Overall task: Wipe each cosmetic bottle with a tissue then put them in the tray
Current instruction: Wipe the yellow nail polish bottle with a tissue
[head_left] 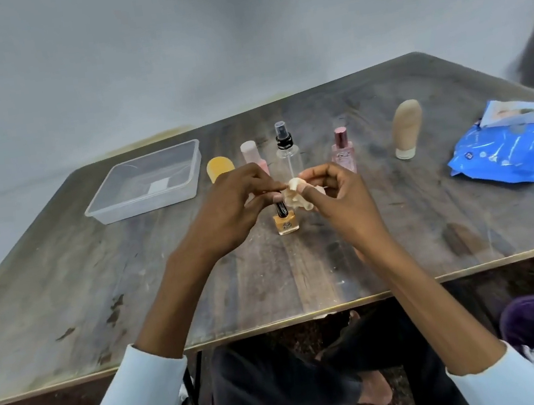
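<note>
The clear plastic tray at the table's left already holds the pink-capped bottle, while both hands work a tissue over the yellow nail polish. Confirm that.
Not quite. In the head view the clear plastic tray holds no bottle; the pink-capped bottle stands on the wooden table. The left hand and right hand do work the tissue over the yellow nail polish.

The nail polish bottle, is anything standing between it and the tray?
Nothing visible blocks a lifted path. The left hand holds the nail polish by its cap, off to the tray's right and nearer the person. The yellow bottle stands beside the tray's right wall, behind the hand.
</note>
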